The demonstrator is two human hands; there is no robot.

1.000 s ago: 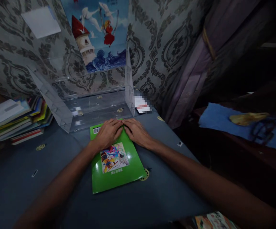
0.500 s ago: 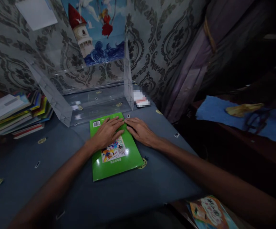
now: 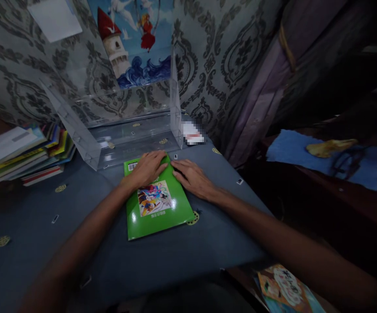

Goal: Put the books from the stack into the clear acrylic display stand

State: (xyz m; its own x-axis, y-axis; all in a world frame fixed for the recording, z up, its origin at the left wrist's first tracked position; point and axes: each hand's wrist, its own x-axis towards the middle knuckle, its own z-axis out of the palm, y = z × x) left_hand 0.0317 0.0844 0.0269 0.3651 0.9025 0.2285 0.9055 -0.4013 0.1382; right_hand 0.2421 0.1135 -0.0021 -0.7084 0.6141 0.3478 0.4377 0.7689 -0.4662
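Observation:
A green book lies flat on the cloth-covered table, with a colourful picture on its cover and a barcode near its far left corner. Resting on the upper part of the cover is my left hand, palm down with the fingers stretched toward the far edge. My right hand lies along the book's right edge, its fingers extended and the fingertips at the far right corner. Neither hand is wrapped round anything. Just beyond the book stands a clear plastic rack with transparent side panels.
A stack of books sits at the left. Behind the rack, a castle poster hangs on the patterned wall. A blue cloth lies to the right, beyond a purple curtain. Another illustrated book is low at the front right.
My left hand has slid farther up the cover toward the far edge, uncovering more of the picture. My right hand stays by the right edge. The view has shifted slightly.

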